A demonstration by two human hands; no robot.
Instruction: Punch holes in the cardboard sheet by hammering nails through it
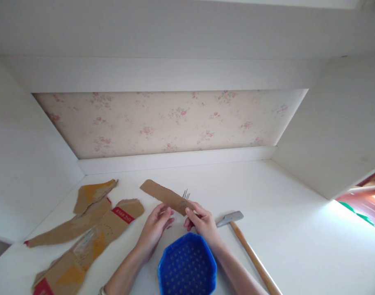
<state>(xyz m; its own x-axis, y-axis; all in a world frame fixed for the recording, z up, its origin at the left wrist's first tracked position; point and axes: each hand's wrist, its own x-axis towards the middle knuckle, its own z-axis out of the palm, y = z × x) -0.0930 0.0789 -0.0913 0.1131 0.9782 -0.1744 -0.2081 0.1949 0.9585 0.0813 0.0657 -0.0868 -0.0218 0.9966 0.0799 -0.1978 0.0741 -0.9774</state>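
Red label on the cardboard, but good luck reading it
There's a red band (123, 214) with pale block characters across the big torn cardboard piece (116, 229) on the left, maybe upside down or blurred, so I can't make out a word. The cardboard strip (164, 196) being held has faint dark marks, also unreadable. Nothing else legible.

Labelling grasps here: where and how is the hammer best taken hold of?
Probably mid-length on the visible wooden handle, from above and the right: it is slim and uncovered, the metal head spreads wider, and the right forearm lies along its left.
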